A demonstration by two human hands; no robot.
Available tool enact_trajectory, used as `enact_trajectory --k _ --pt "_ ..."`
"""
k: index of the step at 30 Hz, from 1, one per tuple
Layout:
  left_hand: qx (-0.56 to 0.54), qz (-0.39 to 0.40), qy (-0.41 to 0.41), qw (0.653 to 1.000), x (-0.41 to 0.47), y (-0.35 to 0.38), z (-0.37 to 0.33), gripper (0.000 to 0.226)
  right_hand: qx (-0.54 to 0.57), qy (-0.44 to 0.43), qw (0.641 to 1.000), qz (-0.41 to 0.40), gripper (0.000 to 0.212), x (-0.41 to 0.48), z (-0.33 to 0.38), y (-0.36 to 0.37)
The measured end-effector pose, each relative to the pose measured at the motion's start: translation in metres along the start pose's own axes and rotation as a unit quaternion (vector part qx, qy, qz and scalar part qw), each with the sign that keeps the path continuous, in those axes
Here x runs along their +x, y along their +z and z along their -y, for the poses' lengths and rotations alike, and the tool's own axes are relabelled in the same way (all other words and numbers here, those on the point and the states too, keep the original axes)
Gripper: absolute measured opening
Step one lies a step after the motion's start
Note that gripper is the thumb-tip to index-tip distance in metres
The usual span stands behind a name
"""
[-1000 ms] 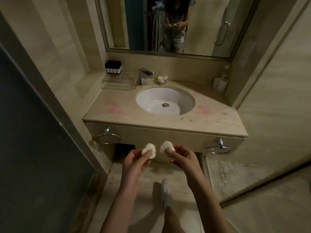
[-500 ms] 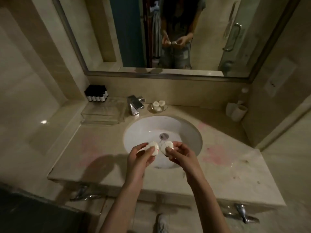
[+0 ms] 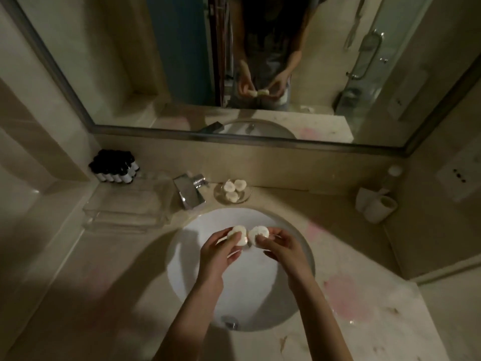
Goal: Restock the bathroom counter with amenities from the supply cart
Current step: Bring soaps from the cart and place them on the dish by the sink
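Note:
Over the white sink basin (image 3: 197, 290) my left hand (image 3: 218, 252) pinches a small round white wrapped soap (image 3: 238, 234). My right hand (image 3: 282, 247) pinches a second round white soap (image 3: 258, 234), and the two soaps touch side by side. Behind the basin a clear glass dish (image 3: 247, 195) holds three similar white soaps (image 3: 232, 188). The beige stone counter (image 3: 78, 295) surrounds the basin.
A chrome faucet (image 3: 188, 191) stands behind the basin. A clear tray (image 3: 125, 207) lies at the back left, with several black-capped small bottles (image 3: 114, 169) behind it. A toilet paper roll (image 3: 380, 208) sits at the back right. The mirror (image 3: 156, 61) spans the back wall.
I have moved up to the counter, so the view now looks down on the sink. Both hands carried the soaps forward over the basin and brought them together.

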State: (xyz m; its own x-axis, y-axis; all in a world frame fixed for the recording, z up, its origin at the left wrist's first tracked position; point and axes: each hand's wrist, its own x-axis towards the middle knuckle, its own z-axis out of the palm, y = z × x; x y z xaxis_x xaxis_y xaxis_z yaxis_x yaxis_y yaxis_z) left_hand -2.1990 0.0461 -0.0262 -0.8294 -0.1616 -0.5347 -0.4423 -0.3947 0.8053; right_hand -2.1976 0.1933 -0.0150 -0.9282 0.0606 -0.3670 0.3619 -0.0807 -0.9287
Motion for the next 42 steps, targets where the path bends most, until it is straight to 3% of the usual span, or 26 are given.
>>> enact_trajectory --k 9,13,18,21,26,32,42 --pt "-0.065 -0.027 -0.072 0.995 0.121 0.034 -0.035 0.015 -0.043 0.01 0.999 -0.021 0.021 0.142 0.004 0.02" --pt "-0.076 -0.072 -0.091 0.99 0.17 0.042 -0.022 0.017 -0.103 0.021 0.991 -0.079 0.024 0.201 -0.019 0.024" --pt "0.03 -0.118 -0.041 0.992 0.213 0.038 0.001 0.024 -0.216 -0.011 0.971 -0.102 0.019 0.249 -0.028 0.034" --pt "0.048 -0.147 -0.03 0.987 0.223 0.039 0.005 0.016 -0.283 -0.03 0.952 -0.111 0.019 0.261 -0.032 0.044" --pt "0.006 -0.165 -0.035 0.986 0.232 0.04 0.006 0.043 -0.362 -0.052 0.921 -0.138 0.019 0.265 -0.042 0.053" --pt "0.033 -0.175 -0.023 0.984 0.236 0.035 0.012 0.046 -0.466 -0.071 0.863 -0.182 0.028 0.265 -0.052 0.057" --pt "0.029 -0.192 -0.009 0.981 0.233 0.035 0.016 0.041 -0.408 -0.093 0.875 -0.241 0.021 0.262 -0.068 0.078"
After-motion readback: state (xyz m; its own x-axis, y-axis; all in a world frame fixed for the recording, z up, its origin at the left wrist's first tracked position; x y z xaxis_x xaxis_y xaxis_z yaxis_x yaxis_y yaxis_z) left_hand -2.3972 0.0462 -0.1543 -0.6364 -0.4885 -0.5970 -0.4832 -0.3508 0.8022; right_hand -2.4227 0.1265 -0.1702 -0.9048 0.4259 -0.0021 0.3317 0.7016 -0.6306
